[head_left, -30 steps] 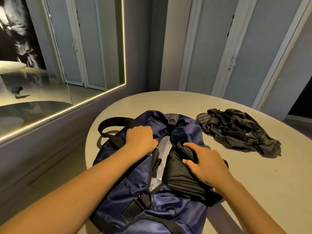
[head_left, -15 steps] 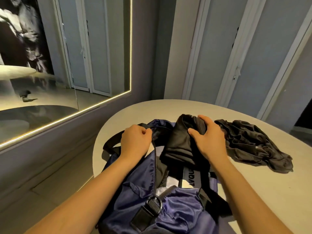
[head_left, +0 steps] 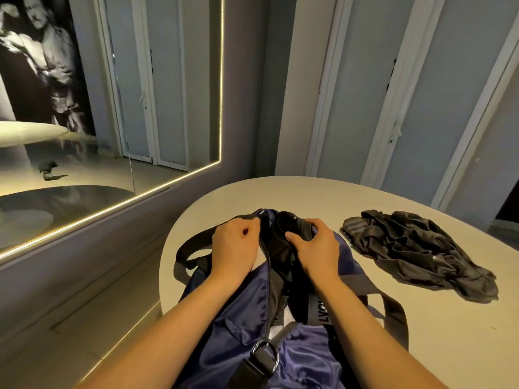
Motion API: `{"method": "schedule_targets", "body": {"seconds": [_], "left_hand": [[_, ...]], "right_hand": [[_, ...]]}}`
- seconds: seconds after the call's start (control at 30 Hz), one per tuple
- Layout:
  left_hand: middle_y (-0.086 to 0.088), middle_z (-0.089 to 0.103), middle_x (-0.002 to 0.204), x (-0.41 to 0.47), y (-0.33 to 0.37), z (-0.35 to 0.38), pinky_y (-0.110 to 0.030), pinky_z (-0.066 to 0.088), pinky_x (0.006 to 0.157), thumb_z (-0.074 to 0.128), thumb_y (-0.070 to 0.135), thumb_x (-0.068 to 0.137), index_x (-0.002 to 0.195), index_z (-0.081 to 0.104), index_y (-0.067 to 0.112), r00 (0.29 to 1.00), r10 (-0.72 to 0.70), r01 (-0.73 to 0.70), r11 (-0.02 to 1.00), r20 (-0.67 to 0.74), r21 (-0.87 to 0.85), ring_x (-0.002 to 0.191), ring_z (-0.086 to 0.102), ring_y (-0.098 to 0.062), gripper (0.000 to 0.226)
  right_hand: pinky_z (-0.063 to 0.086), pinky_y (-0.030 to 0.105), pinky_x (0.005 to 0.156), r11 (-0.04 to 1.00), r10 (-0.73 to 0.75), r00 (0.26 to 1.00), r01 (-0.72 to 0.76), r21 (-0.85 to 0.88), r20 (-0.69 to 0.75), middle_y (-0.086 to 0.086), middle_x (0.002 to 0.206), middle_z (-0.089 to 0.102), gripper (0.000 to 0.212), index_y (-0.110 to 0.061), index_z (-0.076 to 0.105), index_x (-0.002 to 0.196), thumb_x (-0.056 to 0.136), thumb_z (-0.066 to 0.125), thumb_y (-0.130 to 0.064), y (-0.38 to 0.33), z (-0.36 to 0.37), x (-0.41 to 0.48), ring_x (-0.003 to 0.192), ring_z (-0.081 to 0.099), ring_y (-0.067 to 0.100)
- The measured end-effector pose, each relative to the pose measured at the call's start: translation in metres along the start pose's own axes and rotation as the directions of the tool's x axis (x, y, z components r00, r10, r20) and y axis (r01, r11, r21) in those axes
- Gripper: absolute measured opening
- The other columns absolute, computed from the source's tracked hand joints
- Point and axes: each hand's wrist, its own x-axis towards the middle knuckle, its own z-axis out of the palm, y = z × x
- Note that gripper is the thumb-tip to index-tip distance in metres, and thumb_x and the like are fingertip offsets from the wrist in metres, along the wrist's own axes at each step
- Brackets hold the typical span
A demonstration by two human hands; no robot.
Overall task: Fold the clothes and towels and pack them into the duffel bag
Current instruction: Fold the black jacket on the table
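Observation:
A navy blue duffel bag (head_left: pixel 241 310) with black straps lies open lengthwise on the pale round table (head_left: pixel 449 341). My left hand (head_left: pixel 234 249) grips the bag's left rim near its far end. My right hand (head_left: pixel 317 249) holds a folded black garment (head_left: pixel 292 223) inside the opening at the far end, fingers curled over the cloth. A crumpled dark grey garment (head_left: pixel 415 248) lies loose on the table to the right of the bag.
A lit-edged mirror (head_left: pixel 112 108) covers the wall on the left. Pale closet doors (head_left: pixel 407 94) stand behind the table. The table's left edge (head_left: pixel 165 254) drops to a tiled floor beside the bag's black strap (head_left: pixel 191 248).
My right hand has carried the folded black garment from the bag's middle to its far end and pushed it lower into the opening. My left hand has slid forward along the rim.

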Motion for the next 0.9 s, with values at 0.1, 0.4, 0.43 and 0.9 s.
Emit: {"method": "schedule_targets", "body": {"seconds": [0.1,0.4,0.43,0.9], "left_hand": [[-0.001,0.038,0.046,-0.004,-0.001,-0.002,-0.028,0.025,0.047,0.057,0.029,0.102,0.052,0.044,0.012,0.997,-0.015,0.008,0.995,0.070,0.104,0.044,0.032,-0.013,0.055],[-0.002,0.075,0.106,0.070,0.030,-0.005,-0.033,0.051,0.076,0.071,0.029,0.091,0.112,0.078,0.021,0.892,-0.064,-0.208,0.820,0.448,0.532,0.096,0.068,-0.024,0.023],[-0.001,0.075,0.104,0.077,0.028,0.001,-0.033,0.051,0.075,0.073,0.032,0.090,0.111,0.079,0.022,0.879,-0.073,-0.246,0.777,0.471,0.579,0.093,0.068,-0.023,0.024],[-0.002,0.051,0.053,0.080,0.018,0.021,-0.021,0.035,0.050,0.059,0.015,0.097,0.055,0.053,0.014,0.999,-0.028,0.032,0.979,-0.020,0.200,0.047,0.045,-0.011,0.043]], "right_hand": [[0.056,0.035,0.089,0.998,-0.027,0.999,0.028,0.061,-0.019,0.003,0.113,0.071,0.043,-0.015,0.063,0.123,0.086,0.081,-0.028,0.002,0.008,-0.002,0.103,0.066,0.021],[0.052,0.031,0.089,0.992,-0.103,0.978,0.115,-0.055,0.184,0.005,0.117,0.068,0.047,-0.015,0.055,0.137,0.092,0.069,-0.017,0.015,-0.004,0.006,0.107,0.065,0.025],[0.053,0.032,0.090,0.992,-0.103,0.972,0.117,-0.055,0.209,0.004,0.116,0.067,0.048,-0.016,0.055,0.137,0.092,0.069,-0.015,0.015,-0.006,0.007,0.108,0.065,0.024],[0.050,0.024,0.097,0.979,-0.186,0.862,0.204,0.014,0.471,-0.006,0.127,0.065,0.050,-0.028,0.059,0.137,0.092,0.074,-0.015,0.019,-0.017,0.022,0.117,0.062,0.012]]}}
